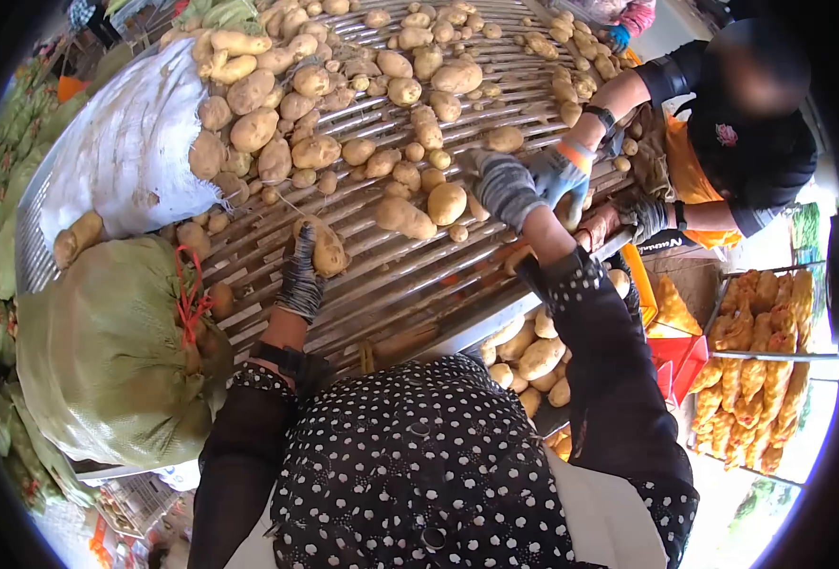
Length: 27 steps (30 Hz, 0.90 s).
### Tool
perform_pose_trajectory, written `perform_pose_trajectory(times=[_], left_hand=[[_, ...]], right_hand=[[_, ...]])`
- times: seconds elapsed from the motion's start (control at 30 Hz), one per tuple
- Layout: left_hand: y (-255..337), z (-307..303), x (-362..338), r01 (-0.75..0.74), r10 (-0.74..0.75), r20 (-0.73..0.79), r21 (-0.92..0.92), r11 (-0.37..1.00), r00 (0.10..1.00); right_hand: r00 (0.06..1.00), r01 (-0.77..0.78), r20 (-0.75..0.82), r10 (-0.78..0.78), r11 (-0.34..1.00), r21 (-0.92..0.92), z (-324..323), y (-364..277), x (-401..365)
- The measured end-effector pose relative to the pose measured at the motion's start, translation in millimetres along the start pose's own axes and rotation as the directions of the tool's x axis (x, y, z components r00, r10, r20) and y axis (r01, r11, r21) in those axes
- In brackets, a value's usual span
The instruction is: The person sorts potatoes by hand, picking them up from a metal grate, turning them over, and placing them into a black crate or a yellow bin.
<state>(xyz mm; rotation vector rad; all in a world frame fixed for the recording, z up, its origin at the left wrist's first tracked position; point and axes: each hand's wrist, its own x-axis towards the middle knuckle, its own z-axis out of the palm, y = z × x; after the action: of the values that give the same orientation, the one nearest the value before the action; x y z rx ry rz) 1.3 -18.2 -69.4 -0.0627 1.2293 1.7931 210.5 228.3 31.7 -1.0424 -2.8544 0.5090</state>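
Observation:
My left hand (300, 280), in a dark striped glove, is closed around the side of a large potato (328, 250) over the slatted metal table (382, 313). My right hand (505, 188), in a grey striped glove, reaches over the slats among loose potatoes. Its fingers are partly hidden and blurred, so I cannot make out a grip. A co-worker's gloved hand (560, 174) is right beside it. Just left of my right hand lie a round potato (447, 203) and a longer potato (404, 217).
A tied green sack (107, 351) stands at my left, below a white woven sack (130, 142). More potatoes (540, 358) lie in a container below the table's metal edge (491, 322). A co-worker (770, 142) stands at the right, with filled net bags (756, 360) stacked beyond.

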Motion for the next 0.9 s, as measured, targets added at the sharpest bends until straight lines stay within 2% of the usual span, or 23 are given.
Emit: perform_pose_trajectory(times=[0.03,0.1,0.17,0.27,0.33,0.37,0.4,0.47,0.5,0.57,0.6,0.67,0.7,0.73,0.77,0.8,0.87,0.9], left_hand=[[0.1,-0.1,-0.5,0.012,-0.012,0.022,0.001,1.000,1.000],[1.4,0.6,0.1,0.019,-0.019,0.040,-0.002,1.000,0.999],[1.9,-2.6,1.0,0.027,-0.023,0.135,-0.031,0.999,0.991],[-4.1,-9.9,5.2,0.009,0.006,0.178,-0.084,0.996,0.984],[-3.0,-8.1,3.0,-0.004,0.016,0.163,-0.074,0.997,0.986],[-2.6,-6.4,1.8,-0.015,0.023,0.160,-0.053,0.998,0.987],[-4.4,-8.6,3.3,-0.006,0.013,0.154,-0.048,0.999,0.988],[-6.1,-14.2,9.1,-0.011,0.019,0.179,-0.047,0.999,0.984],[-6.6,-14.9,9.8,-0.008,0.015,0.154,-0.051,0.999,0.988],[-8.1,-16.2,9.0,-0.019,0.024,0.145,-0.039,0.999,0.989],[-6.9,-14.1,7.7,-0.036,0.041,0.141,-0.035,0.999,0.989],[-5.4,-9.4,4.1,-0.048,0.049,0.107,-0.015,0.999,0.993],[-3.8,-6.4,1.2,-0.055,0.054,0.068,0.002,0.999,0.996],[-2.4,-5.5,-0.2,-0.048,0.048,0.067,-0.002,0.999,0.997],[-1.0,-5.4,-1.0,-0.038,0.038,0.090,-0.005,0.999,0.995],[-1.6,-7.0,-0.8,-0.030,0.031,0.110,-0.010,1.000,0.993],[-7.2,-14.6,6.5,-0.059,0.058,0.064,0.003,0.998,0.996],[-8.2,-17.8,9.2,-0.061,0.059,0.079,0.019,0.998,0.995]], right_hand=[[1.000,0.006,0.016,-0.006,1.000,-0.005,8.4,9.3,13.2],[0.987,-0.094,0.117,0.108,0.989,-0.113,25.6,30.2,39.1],[0.984,-0.103,0.133,0.116,0.990,-0.099,40.9,48.1,52.1],[0.970,-0.125,0.203,0.135,0.990,-0.060,39.7,46.9,62.7],[0.999,-0.010,0.042,0.002,0.982,0.188,32.6,30.1,63.9],[0.991,0.071,0.115,-0.074,0.997,0.036,20.3,17.3,63.2],[0.973,0.192,0.134,-0.188,0.981,-0.020,25.7,16.2,63.1],[0.931,0.154,0.351,-0.103,0.981,-0.119,17.6,0.5,65.6],[0.931,0.147,0.352,-0.099,0.983,-0.114,22.4,2.7,66.2],[0.963,0.168,0.235,-0.134,0.977,-0.134,33.0,7.1,68.7],[0.963,0.167,0.234,-0.133,0.977,-0.132,36.0,11.8,70.1],[0.973,0.161,0.173,-0.154,0.986,-0.030,36.7,26.1,69.6],[0.986,0.108,0.120,-0.116,0.992,0.073,34.8,35.0,66.0],[0.994,0.108,-0.046,-0.101,0.970,0.220,36.5,47.9,59.7],[0.999,0.028,-0.006,-0.031,0.759,0.651,34.7,64.7,46.2],[0.998,-0.064,0.063,0.013,0.371,0.927,22.6,65.2,24.2],[0.980,-0.195,0.193,-0.042,-0.057,0.979,5.6,63.8,-14.8],[0.951,-0.310,0.310,-0.004,0.001,0.951,-8.1,48.9,-33.6]])
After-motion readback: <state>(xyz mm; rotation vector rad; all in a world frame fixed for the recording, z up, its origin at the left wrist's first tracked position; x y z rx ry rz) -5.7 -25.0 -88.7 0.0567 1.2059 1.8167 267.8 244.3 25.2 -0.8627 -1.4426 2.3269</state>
